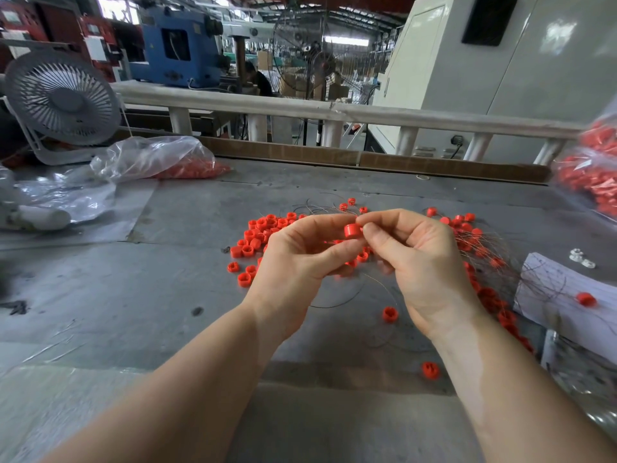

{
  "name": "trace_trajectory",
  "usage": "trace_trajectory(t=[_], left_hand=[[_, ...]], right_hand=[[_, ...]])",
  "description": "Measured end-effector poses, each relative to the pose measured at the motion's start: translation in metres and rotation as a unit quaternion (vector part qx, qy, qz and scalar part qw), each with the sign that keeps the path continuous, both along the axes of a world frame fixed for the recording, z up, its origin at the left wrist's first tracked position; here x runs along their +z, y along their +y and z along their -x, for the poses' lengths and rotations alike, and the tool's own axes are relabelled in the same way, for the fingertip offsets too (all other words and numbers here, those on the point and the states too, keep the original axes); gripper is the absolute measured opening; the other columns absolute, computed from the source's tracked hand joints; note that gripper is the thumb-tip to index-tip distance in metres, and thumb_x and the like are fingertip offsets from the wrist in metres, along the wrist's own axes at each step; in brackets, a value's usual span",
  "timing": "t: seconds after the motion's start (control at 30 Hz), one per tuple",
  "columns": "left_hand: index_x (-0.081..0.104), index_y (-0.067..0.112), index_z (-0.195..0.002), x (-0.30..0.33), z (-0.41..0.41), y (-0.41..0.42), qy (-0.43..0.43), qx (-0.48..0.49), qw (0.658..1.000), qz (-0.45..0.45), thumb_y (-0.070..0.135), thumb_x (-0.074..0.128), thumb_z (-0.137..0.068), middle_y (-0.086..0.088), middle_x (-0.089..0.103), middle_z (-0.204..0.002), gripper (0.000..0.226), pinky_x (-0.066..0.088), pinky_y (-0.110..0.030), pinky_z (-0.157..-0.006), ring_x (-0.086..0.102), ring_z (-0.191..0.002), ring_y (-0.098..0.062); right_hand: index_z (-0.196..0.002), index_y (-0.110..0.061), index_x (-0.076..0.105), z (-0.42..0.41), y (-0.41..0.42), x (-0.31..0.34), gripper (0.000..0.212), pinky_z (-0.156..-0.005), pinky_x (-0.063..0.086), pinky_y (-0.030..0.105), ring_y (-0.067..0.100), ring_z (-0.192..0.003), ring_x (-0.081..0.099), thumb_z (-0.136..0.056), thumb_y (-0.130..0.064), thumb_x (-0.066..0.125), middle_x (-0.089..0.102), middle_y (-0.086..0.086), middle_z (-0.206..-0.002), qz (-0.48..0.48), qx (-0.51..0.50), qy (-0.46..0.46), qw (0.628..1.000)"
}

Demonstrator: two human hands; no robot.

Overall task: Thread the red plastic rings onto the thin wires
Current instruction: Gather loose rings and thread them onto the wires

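Observation:
My left hand (300, 252) pinches a red plastic ring (352, 230) between thumb and fingers, held above the grey table. My right hand (417, 259) is right beside it, its thumb and forefinger pinched at the ring's right side on a thin wire (384, 289) that curves down below the hands. A pile of loose red rings (263, 233) lies on the table behind my left hand. More rings threaded on a bundle of thin wires (487, 259) spread out to the right of my right hand.
Single rings (389, 314) (430, 369) lie near my wrists. A white paper-wrapped block (554, 289) sits at right. Clear bags of red rings (173, 162) (591, 172) lie at back left and far right. A grey fan (63, 101) stands at back left; a rail (300, 108) borders the table.

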State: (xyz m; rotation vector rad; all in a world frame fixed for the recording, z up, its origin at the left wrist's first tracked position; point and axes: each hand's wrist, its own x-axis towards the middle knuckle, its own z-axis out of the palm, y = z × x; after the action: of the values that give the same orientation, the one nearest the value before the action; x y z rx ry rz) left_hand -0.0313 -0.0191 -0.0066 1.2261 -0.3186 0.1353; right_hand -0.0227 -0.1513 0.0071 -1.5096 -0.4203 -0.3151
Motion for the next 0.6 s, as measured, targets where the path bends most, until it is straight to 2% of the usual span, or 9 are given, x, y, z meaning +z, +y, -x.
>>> trace_trajectory(t=[0.1,0.2,0.37,0.47,0.6], left_hand=[[0.070,0.012,-0.087,-0.0017,-0.0012,0.0006,-0.009,0.038,0.999,-0.018,0.016,0.069,-0.064,-0.002,0.073,-0.077,0.023,0.057,-0.024,-0.062,0.067,-0.068,-0.014],[0.070,0.010,-0.087,-0.0014,-0.0005,0.0007,-0.011,0.056,0.998,-0.038,0.011,0.068,-0.072,0.000,0.072,-0.071,0.015,0.052,-0.018,-0.055,0.066,-0.061,-0.009],[0.070,0.013,-0.081,-0.0015,0.0012,-0.0023,-0.044,0.115,0.984,-0.128,0.009,0.070,-0.075,0.006,0.068,-0.060,0.008,0.051,-0.016,-0.052,0.061,-0.054,-0.003],[0.069,0.012,-0.080,-0.0015,0.0007,-0.0027,-0.037,0.137,0.980,-0.142,0.007,0.071,-0.075,0.003,0.066,-0.061,0.008,0.052,-0.018,-0.051,0.060,-0.053,-0.006],[0.069,0.016,-0.083,-0.0028,0.0005,-0.0020,-0.039,0.152,0.972,-0.175,0.010,0.071,-0.077,-0.004,0.070,-0.071,0.009,0.055,-0.021,-0.054,0.066,-0.061,-0.018]], right_hand=[[-0.078,-0.015,0.069,0.0009,0.0014,0.0008,0.022,-0.051,0.041,0.007,-0.004,-0.052,0.056,-0.085,0.003,0.059,0.069,-0.007,-0.066,0.005,0.009,0.011,1.000],[-0.078,-0.016,0.069,0.0010,0.0021,0.0009,0.020,-0.053,0.041,0.007,-0.004,-0.055,0.055,-0.085,0.001,0.061,0.069,-0.008,-0.067,0.027,0.002,0.005,1.000],[-0.086,-0.018,0.073,0.0015,0.0014,-0.0002,0.013,-0.062,0.044,0.011,-0.002,-0.068,0.061,-0.082,-0.008,0.067,0.071,-0.008,-0.073,0.092,-0.027,-0.011,0.995],[-0.086,-0.020,0.074,0.0014,0.0012,-0.0008,0.013,-0.067,0.046,0.013,0.000,-0.074,0.064,-0.081,-0.009,0.068,0.072,-0.007,-0.078,0.121,-0.047,-0.023,0.991],[-0.086,-0.021,0.074,0.0008,0.0012,-0.0016,0.013,-0.066,0.046,0.014,0.003,-0.076,0.065,-0.081,-0.010,0.069,0.072,-0.006,-0.078,0.126,-0.050,-0.022,0.991]])
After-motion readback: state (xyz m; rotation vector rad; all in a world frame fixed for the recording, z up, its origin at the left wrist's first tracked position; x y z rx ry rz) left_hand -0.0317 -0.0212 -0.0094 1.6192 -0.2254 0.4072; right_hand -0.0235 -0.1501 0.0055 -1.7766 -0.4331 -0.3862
